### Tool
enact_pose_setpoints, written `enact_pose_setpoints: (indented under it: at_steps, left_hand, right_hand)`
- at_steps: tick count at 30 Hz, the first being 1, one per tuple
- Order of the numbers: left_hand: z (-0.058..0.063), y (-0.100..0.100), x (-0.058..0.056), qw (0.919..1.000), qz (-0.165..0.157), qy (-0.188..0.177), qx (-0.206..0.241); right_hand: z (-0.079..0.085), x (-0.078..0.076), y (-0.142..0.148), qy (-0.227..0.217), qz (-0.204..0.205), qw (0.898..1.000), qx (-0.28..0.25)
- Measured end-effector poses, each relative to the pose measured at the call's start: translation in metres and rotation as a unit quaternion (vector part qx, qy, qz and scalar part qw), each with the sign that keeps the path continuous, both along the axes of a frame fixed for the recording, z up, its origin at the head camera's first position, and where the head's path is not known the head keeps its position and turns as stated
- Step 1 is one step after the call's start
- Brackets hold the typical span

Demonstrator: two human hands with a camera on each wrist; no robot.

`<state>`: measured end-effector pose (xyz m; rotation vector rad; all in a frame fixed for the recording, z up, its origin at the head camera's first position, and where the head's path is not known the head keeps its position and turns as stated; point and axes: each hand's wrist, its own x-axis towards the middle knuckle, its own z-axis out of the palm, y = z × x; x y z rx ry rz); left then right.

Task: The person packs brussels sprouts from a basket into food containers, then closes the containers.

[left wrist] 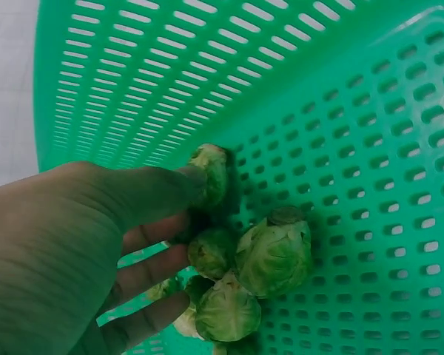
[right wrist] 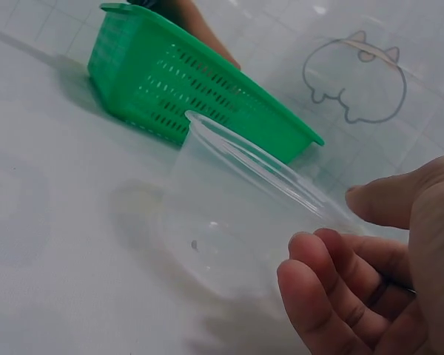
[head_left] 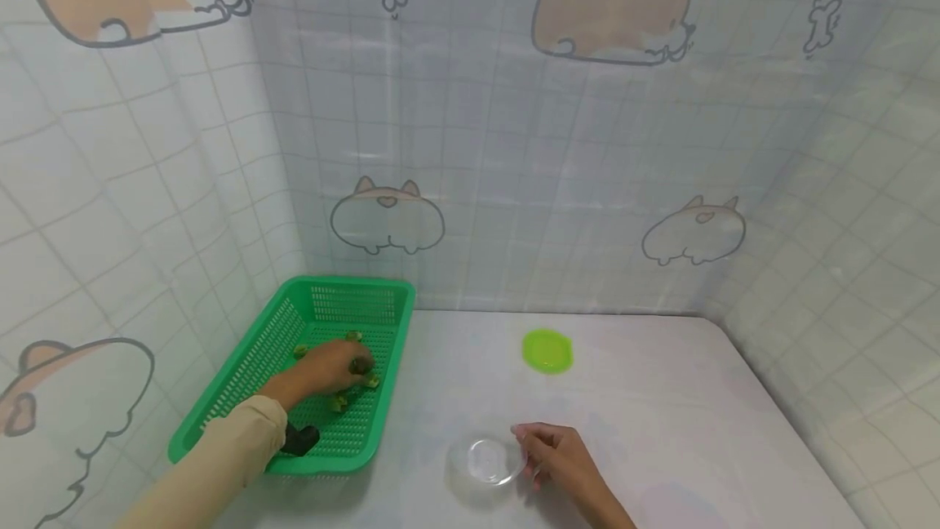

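My left hand [head_left: 334,367] reaches down into a green plastic basket [head_left: 402,349], where several Brussels sprouts [left wrist: 274,255] lie on the slotted floor. Thumb and forefinger close on one Brussels sprout [left wrist: 216,174] near the side wall, with the forefinger's tip hidden; the other fingers stretch out beside the remaining sprouts. On the table, my right hand [head_left: 561,464] pinches the rim of a clear plastic bowl [right wrist: 229,200] between thumb and fingers. The bowl stands in front of the basket, to its right, and nothing shows inside it.
A bright green round lid [head_left: 547,351] lies on the white table [head_left: 646,398] behind the bowl. Tile-patterned sheeting [head_left: 485,145] with dog drawings covers the back and both sides. Something black [head_left: 299,439] sits under the left sleeve at the basket's near end.
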<state>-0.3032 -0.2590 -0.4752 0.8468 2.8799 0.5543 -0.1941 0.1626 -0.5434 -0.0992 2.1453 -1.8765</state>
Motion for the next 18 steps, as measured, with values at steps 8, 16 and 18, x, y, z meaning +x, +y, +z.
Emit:
enact_pose_setpoints:
  at_steps: [8, 16, 18]
  left_hand:
    - [-0.01, -0.001, -0.004, 0.9968, -0.028, 0.063, -0.041]
    - [-0.016, 0.002, -0.004, 0.9957, -0.01, 0.085, -0.035]
    - [-0.017, 0.002, -0.004, 0.9953, -0.008, 0.09, -0.033]
  right_hand:
    - [-0.001, 0.002, 0.0, -0.011, -0.008, 1.0, -0.008]
    - [-0.003, 0.002, -0.001, 0.0, -0.013, 1.0, -0.023]
    - [-0.004, 0.002, -0.002, 0.003, -0.02, 1.0, -0.024]
